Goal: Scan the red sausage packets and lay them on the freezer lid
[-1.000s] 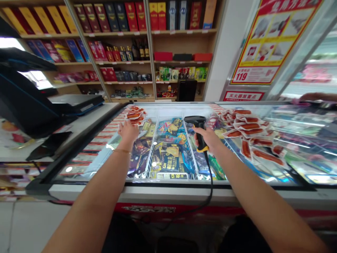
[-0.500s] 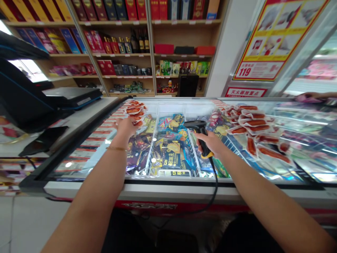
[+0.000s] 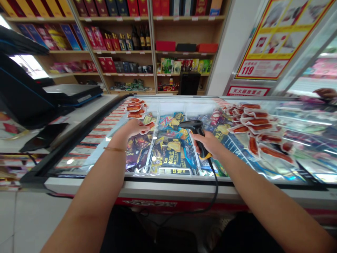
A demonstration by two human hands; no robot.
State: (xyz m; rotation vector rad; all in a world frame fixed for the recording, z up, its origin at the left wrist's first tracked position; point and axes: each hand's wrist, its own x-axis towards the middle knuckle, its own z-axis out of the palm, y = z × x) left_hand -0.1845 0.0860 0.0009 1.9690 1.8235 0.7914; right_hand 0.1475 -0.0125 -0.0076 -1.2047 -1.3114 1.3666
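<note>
Newly clear of the sausage pile [image 3: 136,109] left of the barcode scanner [image 3: 199,131], one packaged sausage [image 3: 150,127] was pinched in the nearly closed left hand [image 3: 133,128], apparently brought before the scanner's head; the right hand [image 3: 208,142] was wrapped around its grip.

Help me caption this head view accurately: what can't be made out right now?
In the head view:
Held sausage pack: one end hidden by the left hand.
Scanner: part of its grip covered by the right hand.
Another person's hand: cut off by the right edge.
Shelf price tags: too small to read.
</note>
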